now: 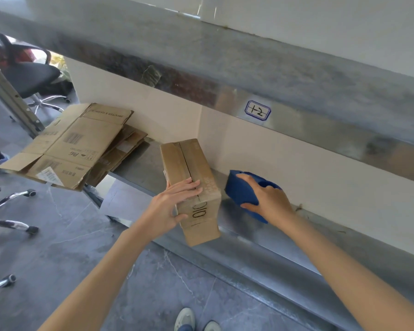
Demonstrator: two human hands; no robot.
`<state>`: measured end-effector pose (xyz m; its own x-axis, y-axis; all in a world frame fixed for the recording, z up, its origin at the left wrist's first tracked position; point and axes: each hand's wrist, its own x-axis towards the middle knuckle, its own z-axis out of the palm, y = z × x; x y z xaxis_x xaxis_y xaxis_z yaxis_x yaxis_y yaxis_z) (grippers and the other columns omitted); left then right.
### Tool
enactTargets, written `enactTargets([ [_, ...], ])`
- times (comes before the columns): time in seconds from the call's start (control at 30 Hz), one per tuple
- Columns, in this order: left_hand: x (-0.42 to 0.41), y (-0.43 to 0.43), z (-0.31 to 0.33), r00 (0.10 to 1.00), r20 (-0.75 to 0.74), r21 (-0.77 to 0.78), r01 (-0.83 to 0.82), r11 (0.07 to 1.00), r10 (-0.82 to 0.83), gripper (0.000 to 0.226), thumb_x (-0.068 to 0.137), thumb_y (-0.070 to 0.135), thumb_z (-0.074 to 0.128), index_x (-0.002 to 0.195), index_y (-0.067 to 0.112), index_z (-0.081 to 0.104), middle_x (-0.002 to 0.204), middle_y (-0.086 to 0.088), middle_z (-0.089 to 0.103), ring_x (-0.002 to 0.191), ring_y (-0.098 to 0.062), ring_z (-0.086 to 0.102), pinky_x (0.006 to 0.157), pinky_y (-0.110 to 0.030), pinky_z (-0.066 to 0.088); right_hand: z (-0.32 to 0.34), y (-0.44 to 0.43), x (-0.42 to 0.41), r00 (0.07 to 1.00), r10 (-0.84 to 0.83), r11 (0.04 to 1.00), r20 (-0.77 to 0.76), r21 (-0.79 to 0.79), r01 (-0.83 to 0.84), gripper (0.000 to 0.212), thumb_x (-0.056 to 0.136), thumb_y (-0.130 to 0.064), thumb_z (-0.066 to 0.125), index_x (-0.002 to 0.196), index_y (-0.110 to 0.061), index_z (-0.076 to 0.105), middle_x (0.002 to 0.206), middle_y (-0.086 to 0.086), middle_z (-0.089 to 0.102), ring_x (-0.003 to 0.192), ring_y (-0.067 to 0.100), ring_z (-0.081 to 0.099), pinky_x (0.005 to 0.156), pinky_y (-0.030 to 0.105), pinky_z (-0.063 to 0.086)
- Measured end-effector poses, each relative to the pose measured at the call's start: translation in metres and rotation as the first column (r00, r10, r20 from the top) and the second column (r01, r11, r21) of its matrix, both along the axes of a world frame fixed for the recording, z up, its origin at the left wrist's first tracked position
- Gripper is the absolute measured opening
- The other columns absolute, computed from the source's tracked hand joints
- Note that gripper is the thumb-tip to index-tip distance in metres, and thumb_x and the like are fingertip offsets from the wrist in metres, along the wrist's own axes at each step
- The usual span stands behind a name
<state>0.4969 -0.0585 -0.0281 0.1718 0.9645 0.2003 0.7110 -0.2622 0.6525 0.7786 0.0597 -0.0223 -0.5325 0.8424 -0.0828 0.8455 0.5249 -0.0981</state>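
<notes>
A closed brown cardboard box (pixel 189 168) marked "010" lies on the metal shelf (pixel 139 163), its near end sticking out past the shelf's front edge. My left hand (pixel 172 204) grips the box's near left corner, fingers across the top and thumb on the end face. To the right of the box sits a blue tape dispenser (pixel 239 189) on the same shelf. My right hand (pixel 268 199) grips the dispenser from above, fingers curled over it. The two objects stand slightly apart.
A pile of flattened cardboard boxes (pixel 72 144) overhangs the shelf's left end. An upper metal shelf (pixel 296 75) carries a label "1-2" (pixel 258 110). Office chairs (pixel 26 75) stand at the left on the grey tiled floor (pixel 69 247). My shoes (pixel 196 321) show at the bottom.
</notes>
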Motion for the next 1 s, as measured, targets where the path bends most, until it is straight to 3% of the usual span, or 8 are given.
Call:
enactTargets([
  [0.2, 0.001, 0.0, -0.003, 1.0, 0.009, 0.014, -0.026, 1.0, 0.026, 0.077, 0.075, 0.004, 0.082, 0.141, 0.029, 0.051, 0.149, 0.022, 0.04, 0.144, 0.009, 0.019, 0.113, -0.007, -0.006, -0.04, -0.003, 0.051, 0.965, -0.171, 0.983, -0.2, -0.094, 0.155, 0.076, 0.088, -0.045, 0.07, 0.15, -0.039, 0.026, 0.046, -0.009, 0.038, 0.04, 0.008, 0.04, 0.047, 0.033, 0.045],
  [0.5, 0.003, -0.001, -0.002, 0.999, -0.006, 0.017, -0.043, 0.999, 0.043, 0.079, 0.073, 0.002, 0.083, 0.14, 0.029, 0.052, 0.148, 0.021, 0.043, 0.144, 0.006, 0.024, 0.114, -0.007, 0.005, -0.06, 0.007, 0.062, 0.932, -0.192, 0.98, -0.308, -0.111, 0.165, 0.075, 0.084, -0.057, 0.067, 0.146, -0.046, 0.025, 0.05, -0.003, 0.049, 0.039, 0.013, 0.046, 0.046, 0.036, 0.048],
  [0.57, 0.002, 0.0, -0.002, 0.999, -0.006, 0.011, -0.044, 0.999, 0.045, 0.079, 0.073, 0.002, 0.083, 0.14, 0.029, 0.053, 0.148, 0.022, 0.042, 0.144, 0.005, 0.024, 0.114, -0.006, 0.003, -0.062, 0.009, 0.061, 0.931, -0.18, 0.983, -0.318, -0.094, 0.158, 0.074, 0.084, -0.06, 0.063, 0.146, -0.046, 0.025, 0.068, -0.004, 0.062, 0.049, 0.008, 0.053, 0.049, 0.03, 0.044],
  [0.6, 0.002, 0.001, -0.003, 0.999, -0.006, 0.008, -0.042, 0.999, 0.042, 0.079, 0.073, 0.002, 0.083, 0.14, 0.029, 0.052, 0.149, 0.022, 0.042, 0.144, 0.005, 0.023, 0.113, -0.005, 0.002, -0.062, 0.01, 0.061, 0.931, -0.179, 0.983, -0.317, -0.084, 0.161, 0.074, 0.084, -0.062, 0.062, 0.145, -0.047, 0.025, 0.09, -0.005, 0.068, 0.064, 0.009, 0.061, 0.057, 0.029, 0.044],
  [0.67, 0.001, 0.001, -0.003, 0.999, -0.007, 0.005, -0.039, 0.999, 0.039, 0.079, 0.073, 0.003, 0.083, 0.14, 0.03, 0.051, 0.149, 0.023, 0.04, 0.144, 0.006, 0.022, 0.114, -0.007, 0.003, -0.062, 0.01, 0.061, 0.936, -0.184, 0.983, -0.301, -0.065, 0.172, 0.072, 0.086, -0.066, 0.058, 0.146, -0.048, 0.024, 0.125, -0.003, 0.059, 0.1, 0.019, 0.062, 0.072, 0.032, 0.048],
  [0.73, 0.001, 0.001, -0.004, 0.999, -0.013, 0.002, -0.038, 0.999, 0.038, 0.079, 0.074, 0.006, 0.083, 0.141, 0.032, 0.051, 0.15, 0.024, 0.039, 0.144, 0.006, 0.021, 0.117, -0.016, 0.007, -0.061, 0.008, 0.062, 0.954, -0.175, 0.985, -0.245, -0.039, 0.171, 0.072, 0.088, -0.066, 0.054, 0.149, -0.047, 0.022, 0.126, 0.0, 0.051, 0.111, 0.024, 0.053, 0.078, 0.035, 0.05],
  [0.83, 0.002, 0.001, -0.004, 0.999, -0.017, 0.011, -0.046, 0.999, 0.046, 0.074, 0.076, 0.018, 0.084, 0.141, 0.032, 0.051, 0.15, 0.025, 0.039, 0.144, 0.006, 0.021, 0.117, -0.023, 0.009, -0.051, 0.005, 0.063, 0.978, -0.137, 0.987, -0.16, 0.058, 0.148, 0.071, 0.089, -0.062, 0.054, 0.151, -0.038, 0.031, 0.117, 0.002, 0.044, 0.102, 0.026, 0.05, 0.069, 0.035, 0.052],
  [1.0, 0.007, 0.0, -0.005, 0.996, 0.016, 0.029, -0.088, 0.996, 0.087, 0.069, 0.076, 0.041, 0.082, 0.138, 0.037, 0.052, 0.147, 0.027, 0.042, 0.144, 0.005, 0.024, 0.11, -0.005, 0.003, -0.025, 0.0, 0.042, 0.979, -0.057, 0.982, -0.195, 0.168, 0.091, 0.065, 0.089, -0.053, 0.062, 0.146, -0.024, 0.045, 0.137, 0.008, 0.042, 0.122, 0.03, 0.045, 0.092, 0.042, 0.046],
])
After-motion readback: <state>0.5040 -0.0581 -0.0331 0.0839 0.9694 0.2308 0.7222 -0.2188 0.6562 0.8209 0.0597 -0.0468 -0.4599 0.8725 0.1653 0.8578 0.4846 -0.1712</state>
